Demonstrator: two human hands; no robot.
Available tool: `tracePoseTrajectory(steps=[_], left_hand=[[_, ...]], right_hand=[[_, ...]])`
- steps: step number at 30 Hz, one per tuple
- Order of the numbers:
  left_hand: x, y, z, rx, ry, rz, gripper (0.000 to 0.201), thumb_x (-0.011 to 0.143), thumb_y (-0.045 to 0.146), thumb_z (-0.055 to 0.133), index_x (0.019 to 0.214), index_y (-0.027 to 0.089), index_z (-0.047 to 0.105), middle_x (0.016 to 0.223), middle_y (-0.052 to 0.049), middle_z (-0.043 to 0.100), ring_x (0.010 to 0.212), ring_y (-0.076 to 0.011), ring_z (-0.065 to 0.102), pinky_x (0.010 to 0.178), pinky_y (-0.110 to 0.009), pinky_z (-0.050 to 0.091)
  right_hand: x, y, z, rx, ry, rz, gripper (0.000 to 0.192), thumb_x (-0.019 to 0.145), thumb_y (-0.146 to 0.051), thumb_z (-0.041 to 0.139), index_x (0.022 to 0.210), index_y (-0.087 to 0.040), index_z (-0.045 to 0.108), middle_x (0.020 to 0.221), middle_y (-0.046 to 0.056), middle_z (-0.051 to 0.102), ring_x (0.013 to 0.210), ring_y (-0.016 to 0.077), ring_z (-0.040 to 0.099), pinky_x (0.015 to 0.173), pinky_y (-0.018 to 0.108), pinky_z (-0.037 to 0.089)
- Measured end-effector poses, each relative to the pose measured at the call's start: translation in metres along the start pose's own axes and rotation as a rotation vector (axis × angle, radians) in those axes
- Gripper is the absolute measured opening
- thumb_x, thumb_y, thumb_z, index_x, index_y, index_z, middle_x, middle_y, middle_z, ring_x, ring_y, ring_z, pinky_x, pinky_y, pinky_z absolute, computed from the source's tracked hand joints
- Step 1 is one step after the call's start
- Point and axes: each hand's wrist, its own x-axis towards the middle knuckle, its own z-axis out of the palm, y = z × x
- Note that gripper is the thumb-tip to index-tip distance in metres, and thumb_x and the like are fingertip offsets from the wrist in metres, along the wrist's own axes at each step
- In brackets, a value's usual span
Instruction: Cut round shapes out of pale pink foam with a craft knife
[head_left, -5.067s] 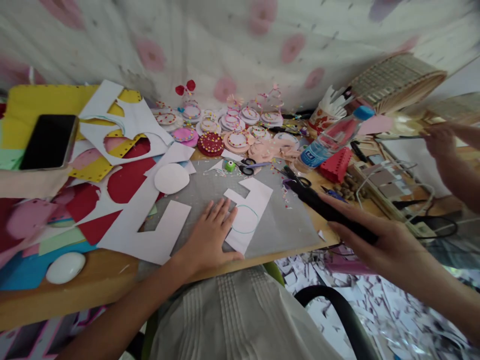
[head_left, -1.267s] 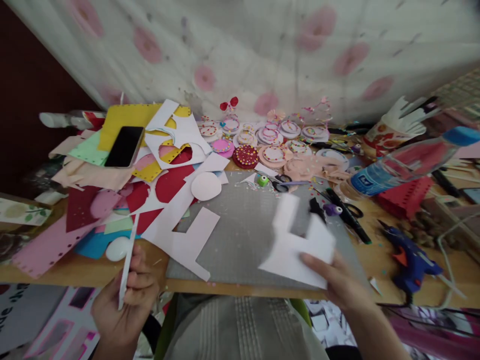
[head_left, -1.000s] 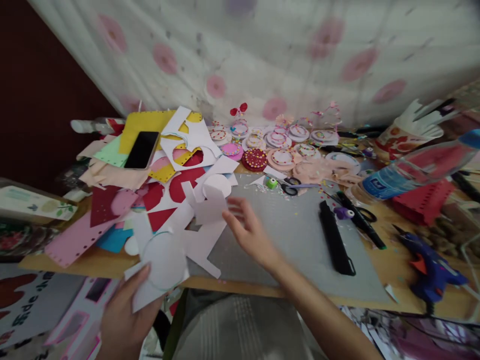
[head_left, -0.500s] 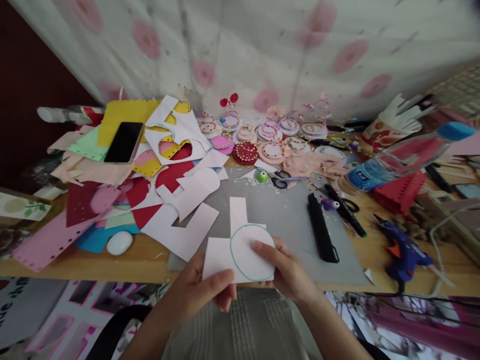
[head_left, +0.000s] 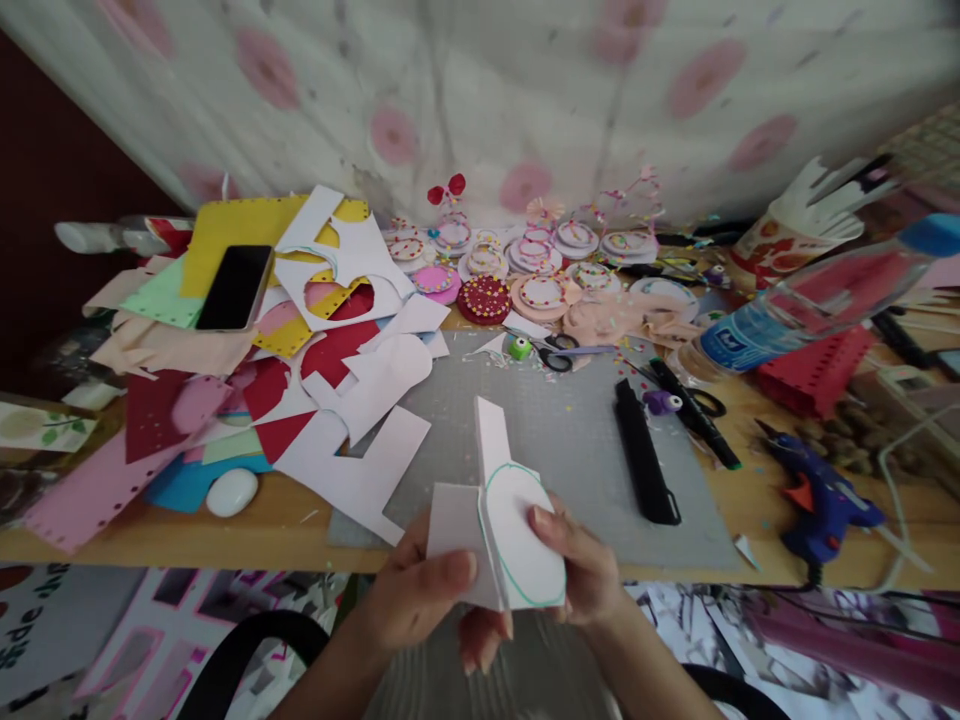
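Note:
Both hands hold one white paper piece (head_left: 501, 520) with a green pen circle drawn on it, just in front of the table's near edge. My left hand (head_left: 424, 600) pinches its lower left part with the thumb on top. My right hand (head_left: 579, 570) grips its right side, fingers over the circle's edge. The paper is bent along a vertical crease, its narrow tab pointing up. Behind it lies a grey cutting mat (head_left: 570, 440) with a black utility knife (head_left: 645, 452) on it.
White paper offcuts (head_left: 360, 440) and coloured paper scraps pile up at the left, with a phone (head_left: 235, 287) on top. Decorated round pieces (head_left: 525, 270), scissors (head_left: 551, 350), a water bottle (head_left: 810, 300) and a blue glue gun (head_left: 817, 495) lie at the back and right.
The paper with the green circle, flat between both hands half a second ago, is now bent along a vertical crease. Before that, my right hand passed it from the mat toward my left.

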Motion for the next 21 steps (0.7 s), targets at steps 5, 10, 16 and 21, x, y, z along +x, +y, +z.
tracePoseTrajectory(steps=[5, 10, 16, 21], left_hand=[[0.004, 0.002, 0.003, 0.056, 0.200, -0.084, 0.041, 0.073, 0.052, 0.072, 0.073, 0.011, 0.068, 0.047, -0.001, 0.059, 0.032, -0.0071, 0.046, 0.029, -0.015, 0.029], [0.004, -0.009, 0.005, -0.057, 0.293, -0.101, 0.052, 0.069, 0.062, 0.065, 0.048, 0.016, 0.055, 0.030, 0.003, 0.041, 0.025, -0.0066, 0.032, 0.032, -0.021, 0.023], [0.005, -0.019, 0.012, -0.098, 0.287, -0.160, 0.069, 0.071, 0.073, 0.051, 0.028, 0.022, 0.032, 0.019, 0.005, 0.016, 0.020, -0.0074, 0.020, 0.045, -0.032, 0.039], [0.002, -0.021, 0.016, -0.195, 0.117, -0.141, 0.073, 0.069, 0.076, 0.051, 0.023, 0.024, 0.031, 0.017, 0.004, 0.012, 0.022, -0.0107, 0.024, 0.054, -0.036, 0.046]], right_hand=[[-0.005, -0.005, 0.007, -0.130, 0.131, -0.125, 0.052, 0.073, -0.063, 0.068, 0.061, -0.012, 0.061, 0.035, -0.002, 0.047, 0.026, 0.0036, 0.034, 0.026, 0.013, 0.025], [-0.007, -0.003, 0.019, -0.188, 0.186, -0.188, 0.054, 0.073, -0.067, 0.065, 0.061, -0.015, 0.059, 0.035, -0.004, 0.044, 0.025, 0.0034, 0.031, 0.025, 0.013, 0.024], [-0.014, 0.006, 0.015, -0.261, 0.141, -0.156, 0.059, 0.080, -0.067, 0.056, 0.059, -0.013, 0.061, 0.038, 0.002, 0.051, 0.027, 0.0048, 0.039, 0.026, 0.012, 0.027], [-0.019, 0.001, 0.016, -0.309, 0.015, -0.118, 0.059, 0.083, -0.065, 0.054, 0.058, -0.013, 0.064, 0.044, 0.007, 0.058, 0.034, 0.0091, 0.051, 0.030, 0.014, 0.036]])
